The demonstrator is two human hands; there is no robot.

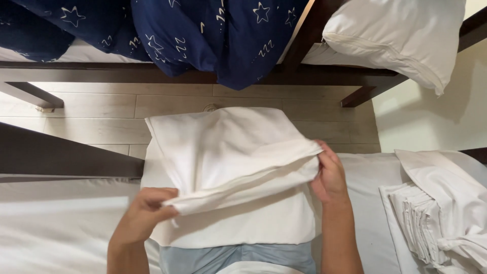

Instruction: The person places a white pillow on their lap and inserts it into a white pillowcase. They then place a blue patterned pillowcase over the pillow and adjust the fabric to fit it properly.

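1. View from above, looking down at a person's two bare hands working over a bed (61,223) covered in a white sheet.
2. The left hand (144,208) has its grip clamped on the near edge of a white pillowcase (228,147) — thumb and fingers pinch the cloth at its lower left corner.
3. The right hand (329,177) has its grip clamped on the same open edge at the right side, fingers curled over the fold.
4. The pillowcase is held up between the two hands, its upper layer lifted above a white pillow (253,223) lying under it, in the middle of the view.
5. To the right on the bed lies a stack of folded white linen (421,218), with a loose white cloth draped over it.
6. Beyond, across a pale wooden floor (101,106), stands a dark bed frame (152,75) — on it a navy star-patterned duvet (218,35) and another white pillow (401,30).
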